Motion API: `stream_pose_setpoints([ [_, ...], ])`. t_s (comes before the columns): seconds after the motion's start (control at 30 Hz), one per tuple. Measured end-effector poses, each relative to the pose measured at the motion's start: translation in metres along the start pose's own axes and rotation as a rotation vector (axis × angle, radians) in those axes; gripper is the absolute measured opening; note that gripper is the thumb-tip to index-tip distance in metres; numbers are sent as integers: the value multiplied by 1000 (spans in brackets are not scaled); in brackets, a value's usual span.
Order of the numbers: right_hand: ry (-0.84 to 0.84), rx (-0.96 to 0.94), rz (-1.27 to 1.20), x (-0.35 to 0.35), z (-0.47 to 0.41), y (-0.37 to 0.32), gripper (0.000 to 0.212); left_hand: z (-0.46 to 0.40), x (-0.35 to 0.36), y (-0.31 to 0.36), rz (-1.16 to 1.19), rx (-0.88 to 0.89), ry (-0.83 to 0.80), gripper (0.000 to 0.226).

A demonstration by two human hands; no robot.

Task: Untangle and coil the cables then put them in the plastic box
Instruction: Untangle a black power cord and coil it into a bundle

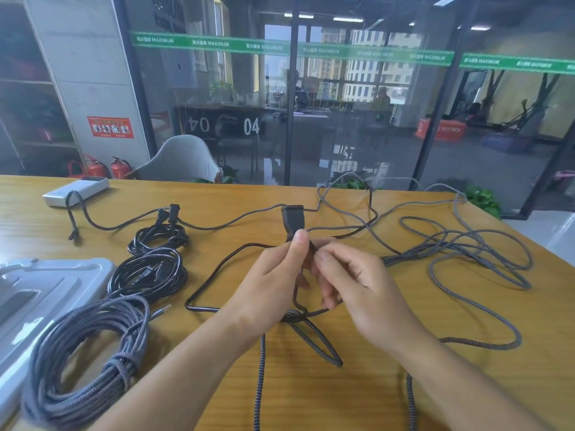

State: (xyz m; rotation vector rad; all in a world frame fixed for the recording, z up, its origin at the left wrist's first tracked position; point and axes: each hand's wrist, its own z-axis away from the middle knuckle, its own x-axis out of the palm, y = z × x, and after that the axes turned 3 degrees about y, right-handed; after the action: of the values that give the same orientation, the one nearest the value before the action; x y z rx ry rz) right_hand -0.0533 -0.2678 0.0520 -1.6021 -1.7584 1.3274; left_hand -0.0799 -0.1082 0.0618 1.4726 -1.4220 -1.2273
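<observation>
My left hand [273,281] pinches a thin black cable just below its black connector [292,217], which points up and away. My right hand [351,278] pinches the same black cable [202,307] right beside it; a loop of this cable lies on the table under both hands. A loose grey braided cable [466,241] sprawls in tangled loops to the right. A tied coil of grey braided cable [90,362] lies at the near left, partly on the plastic box [37,293]. Two coiled black cables [149,273] [158,236] lie behind it.
A small white box [76,191] sits at the far left of the wooden table [373,384], with another dark braided cable [102,227] running past it. A grey chair [183,160] stands behind the table's far edge. Glass partitions close off the room beyond.
</observation>
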Motion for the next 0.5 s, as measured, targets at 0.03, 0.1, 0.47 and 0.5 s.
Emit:
stream_pose_setpoints([
  [0.03, -13, -3, -3, 3, 0, 0, 26, 0, 0, 0, 23, 8, -18, 56],
  [0.1, -35, -27, -2, 7, 1, 0, 25, -1, -2, -2, 75, 7, -25, 56],
  [0.47, -289, -77, 275, -4, 3, 5, 43, -4, -10, 12, 650, -63, 88, 43],
  [0.5, -315, -88, 286, -2, 4, 4, 43, -2, -9, 13, 644, -72, 66, 45],
])
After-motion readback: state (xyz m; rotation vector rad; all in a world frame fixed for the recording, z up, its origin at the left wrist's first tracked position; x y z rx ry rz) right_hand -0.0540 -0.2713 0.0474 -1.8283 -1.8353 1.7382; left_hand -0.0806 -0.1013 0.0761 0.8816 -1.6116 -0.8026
